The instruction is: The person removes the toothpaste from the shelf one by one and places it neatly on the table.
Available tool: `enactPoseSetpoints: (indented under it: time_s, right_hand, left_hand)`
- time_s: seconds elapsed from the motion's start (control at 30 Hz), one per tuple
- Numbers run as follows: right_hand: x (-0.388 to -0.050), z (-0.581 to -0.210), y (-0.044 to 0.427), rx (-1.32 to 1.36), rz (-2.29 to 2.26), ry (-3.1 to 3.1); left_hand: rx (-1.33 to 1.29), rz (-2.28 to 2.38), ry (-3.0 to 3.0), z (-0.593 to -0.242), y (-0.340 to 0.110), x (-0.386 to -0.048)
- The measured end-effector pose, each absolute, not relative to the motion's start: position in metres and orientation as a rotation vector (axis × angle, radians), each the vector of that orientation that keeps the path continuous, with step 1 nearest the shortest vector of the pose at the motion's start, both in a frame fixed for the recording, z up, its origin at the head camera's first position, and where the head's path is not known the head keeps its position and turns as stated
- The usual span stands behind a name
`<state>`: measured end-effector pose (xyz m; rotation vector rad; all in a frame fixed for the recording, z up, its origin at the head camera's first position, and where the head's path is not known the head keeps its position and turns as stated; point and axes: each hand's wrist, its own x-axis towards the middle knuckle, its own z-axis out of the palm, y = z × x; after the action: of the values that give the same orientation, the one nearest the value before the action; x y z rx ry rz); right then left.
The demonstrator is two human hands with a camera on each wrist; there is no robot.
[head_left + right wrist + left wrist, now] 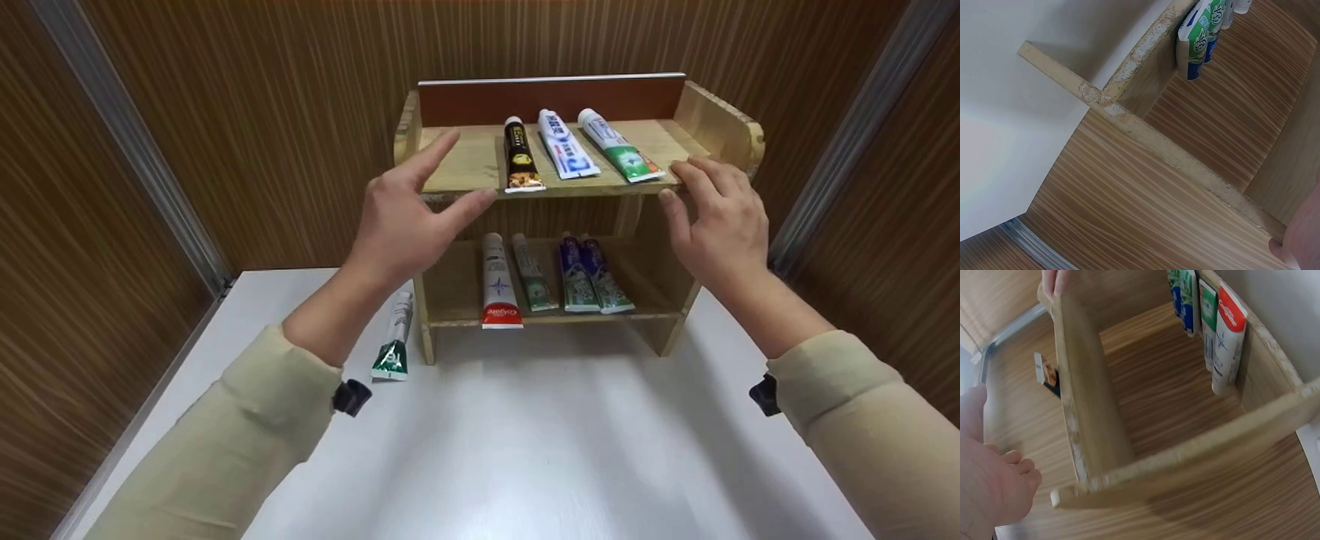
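Observation:
A small two-tier wooden shelf (pixel 457 169) stands in front of me. My left hand (pixel 405 217) is at its upper left front, thumb and a finger spread, with nothing held. The right hand (pixel 720 217) grips the upper board's front edge near the right corner, fingers on top and thumb lower. Beside those fingers lies a white-and-green toothpaste tube (pixel 619 146). Left of it on the same board are a white-and-blue toothpaste tube (pixel 566 146) and a black toothpaste tube (pixel 520 154), whose end overhangs the edge in the left wrist view.
The lower tier holds a red-and-white Colgate tube (pixel 499 281), a green-and-white tube (pixel 534 274) and two blue-and-green tubes (pixel 577 274). Another green-and-white tube (pixel 394 337) lies on the white table (pixel 510 442), left of the shelf. Wood-patterned panels (pixel 262 135) enclose the back and sides.

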<state>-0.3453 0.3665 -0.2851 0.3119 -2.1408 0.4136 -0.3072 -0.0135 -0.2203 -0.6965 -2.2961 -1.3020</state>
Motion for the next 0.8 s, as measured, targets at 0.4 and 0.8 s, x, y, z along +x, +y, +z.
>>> enactPoseSetpoints:
  time_s: [0.4,0.8]
  right_hand:
    - [-0.346,-0.285,0.367,0.313,0.416,-2.150]
    - [-0.348,-0.285,0.366,0.326,0.422,-2.147]
  left_hand:
    - [-0.657,-1.295,-2.346,-0.222,0.027,-0.327]
    - [-0.523,-1.308,-2.197,-0.238,0.063,-0.344]
